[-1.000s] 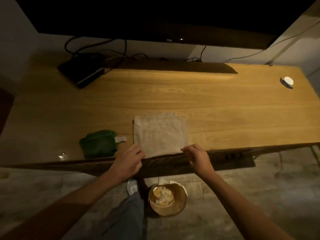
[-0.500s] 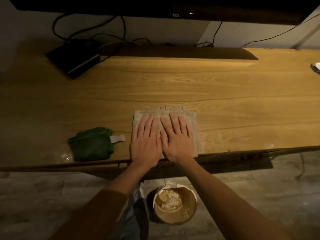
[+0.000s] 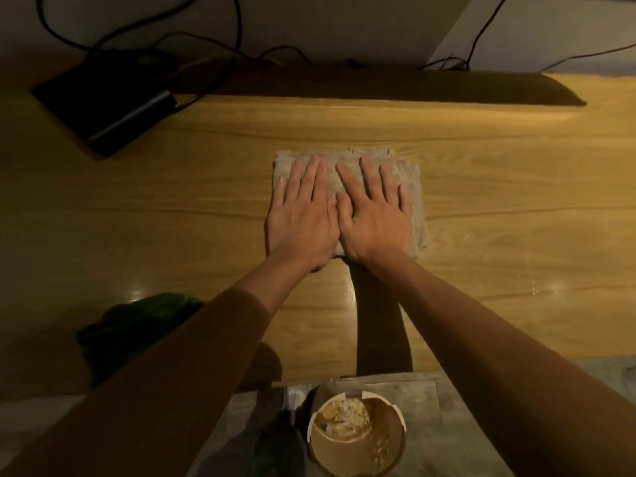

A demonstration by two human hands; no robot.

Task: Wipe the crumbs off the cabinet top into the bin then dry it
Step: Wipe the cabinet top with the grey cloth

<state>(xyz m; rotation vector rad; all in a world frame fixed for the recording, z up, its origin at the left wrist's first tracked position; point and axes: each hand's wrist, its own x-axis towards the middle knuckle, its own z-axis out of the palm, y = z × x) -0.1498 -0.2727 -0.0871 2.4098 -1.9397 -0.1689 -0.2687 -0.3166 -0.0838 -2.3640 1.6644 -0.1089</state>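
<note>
A folded beige cloth [image 3: 414, 187] lies flat on the wooden cabinet top [image 3: 499, 208], in its middle. My left hand [image 3: 303, 215] and my right hand [image 3: 375, 215] press on it side by side, palms down, fingers straight and pointing away from me. A round bin [image 3: 358, 438] stands on the floor below the cabinet's front edge, with crumbs and scraps inside. A crumpled green cloth [image 3: 137, 321] sits on the cabinet top at the near left, partly hidden by my left forearm.
A black box [image 3: 106, 105] with cables lies at the far left of the top. A dark TV base [image 3: 395, 87] runs along the back edge. Wet glints show on the wood at right [image 3: 550, 287]. Tiled floor [image 3: 464, 407] lies below.
My hands went from holding the beige cloth's near edge to pressing flat on it, then pushed it away from the front edge toward the middle. The camera leaned in closer.
</note>
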